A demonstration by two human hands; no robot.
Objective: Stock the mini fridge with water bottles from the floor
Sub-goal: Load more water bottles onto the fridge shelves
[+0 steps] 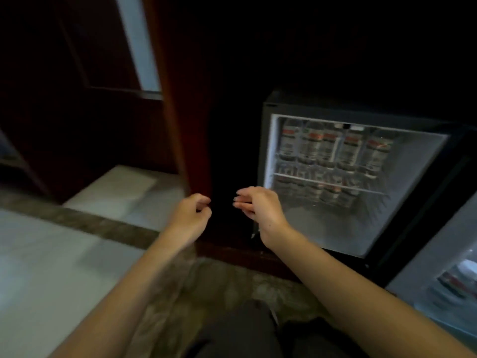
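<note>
The mini fridge (266,151) shelves are lined with water bottles (333,146) (none seen on the floor (51,254)); left hand (189,215) and right hand (260,208) are held loosely curled, empty. Stocking is judged nearly done.

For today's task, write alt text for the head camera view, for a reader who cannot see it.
An open mini fridge holds water bottles on two levels, the upper row upright. In front of it, a person's left hand and right hand hover empty, fingers loosely curled.

Black mini fridge (268,120), red-banded bottles (327,143), white floor (38,254)
</note>
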